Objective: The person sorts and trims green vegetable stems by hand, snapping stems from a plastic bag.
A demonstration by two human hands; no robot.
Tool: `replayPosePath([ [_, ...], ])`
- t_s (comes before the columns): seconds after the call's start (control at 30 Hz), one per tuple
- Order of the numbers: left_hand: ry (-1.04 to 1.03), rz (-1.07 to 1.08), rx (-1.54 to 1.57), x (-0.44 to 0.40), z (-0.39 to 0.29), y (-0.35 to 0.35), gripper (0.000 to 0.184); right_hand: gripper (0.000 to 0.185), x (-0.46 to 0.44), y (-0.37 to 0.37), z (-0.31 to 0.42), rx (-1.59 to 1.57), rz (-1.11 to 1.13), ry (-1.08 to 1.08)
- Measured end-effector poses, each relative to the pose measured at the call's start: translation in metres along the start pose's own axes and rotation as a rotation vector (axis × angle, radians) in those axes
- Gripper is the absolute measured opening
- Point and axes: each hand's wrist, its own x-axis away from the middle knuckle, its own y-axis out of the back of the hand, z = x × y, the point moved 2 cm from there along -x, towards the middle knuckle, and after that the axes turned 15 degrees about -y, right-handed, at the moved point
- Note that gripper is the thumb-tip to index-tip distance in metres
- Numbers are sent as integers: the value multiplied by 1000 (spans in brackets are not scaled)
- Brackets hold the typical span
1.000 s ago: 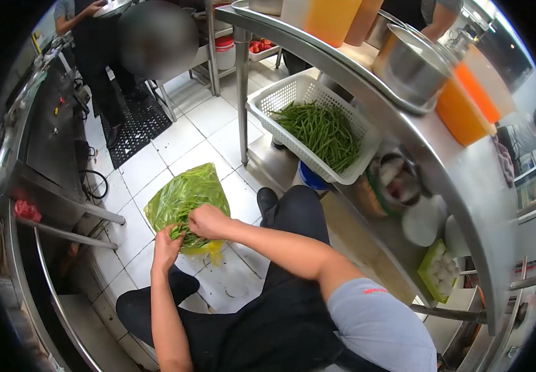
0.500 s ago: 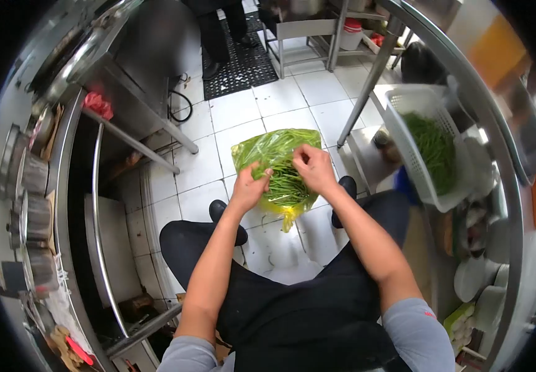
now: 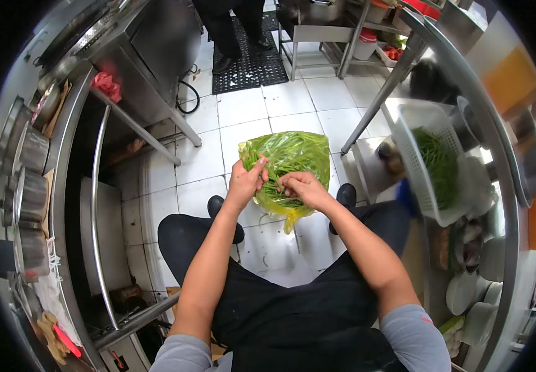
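Observation:
A clear yellow-green plastic bag (image 3: 305, 146) full of green beans (image 3: 293, 166) lies on the white tiled floor between my feet. My left hand (image 3: 247, 181) is closed around a small bunch of green beans above the bag's left side. Just to the right, my right hand (image 3: 305, 188) has its fingers pinched at the lower ends of beans over the bag's opening. The two hands are close together but apart. More green beans (image 3: 437, 167) fill part of a white perforated basket (image 3: 415, 170) at my right.
A steel table (image 3: 497, 118) curves along the right, with bowls on its lower shelf. Steel pots (image 3: 32, 198) line a shelf at the left. Beyond the bag, a person's legs (image 3: 221, 37) stand on a black mat (image 3: 252, 65). A stool-like steel stand (image 3: 321, 34) is beside them.
The view has swung right and down, then steadied. My left hand now holds a bunch of beans, and my right hand has moved lower over the bag.

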Motion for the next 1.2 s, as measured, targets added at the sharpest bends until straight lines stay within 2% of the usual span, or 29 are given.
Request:
replayPosePath([
  [0.13,-41,18,-85,-1,4,-7,18,22,3,-2,-1,134,-20,61],
  [0.2,-34,-17,-91,0,5,-9,19,21,6,2,3,299,-300,165],
  [0.23,-33,-56,-96,1,5,-10,21,21,3,4,3,292,-306,159],
  [0.3,-25,-90,-139,1,10,-3,21,23,-3,15,7,139,-487,231],
  [0.37,-23,-118,-182,0,10,7,21,18,-4,26,8,73,-503,247],
  [0.43,187,261,-511,3,2,7,20,15,17,22,33,385,-546,393],
  [0.47,52,402,-580,11,12,6,20,12,20,20,35,510,-598,478],
  [0.5,57,403,-580,22,24,8,20,12,21,17,32,508,-596,473],
  [0.57,-103,777,-1073,41,39,8,33,9,21,6,23,663,-685,497],
  [0.6,-100,783,-1072,41,36,6,33,10,19,2,18,729,-583,489],
  [0.63,134,897,-1154,42,30,4,39,10,15,-1,9,726,-584,484],
  [0.67,373,1005,-1226,43,25,4,47,10,9,-7,-4,768,-406,417],
  [0.7,376,1015,-1226,44,20,5,47,11,2,-13,-18,799,-228,347],
  [0.73,362,997,-1193,45,15,9,47,11,-6,-16,-32,790,-235,340],
  [0.8,315,985,-1134,45,10,14,47,12,-15,-25,-50,1060,-262,285],
  [0.83,314,994,-1134,45,10,12,47,12,-14,-27,-52,1055,-267,280],
  [0.9,281,1031,-1086,44,8,10,47,12,-11,-31,-52,1091,-416,444],
  [1.03,295,1039,-1088,39,6,7,48,13,-13,-37,-65,1287,-477,514],
  [1.13,328,1014,-1027,39,3,3,47,15,-14,-40,-75,1365,-478,444],
  [1.2,267,1017,-1046,39,15,7,47,16,-14,-41,-76,1497,-482,345],
])
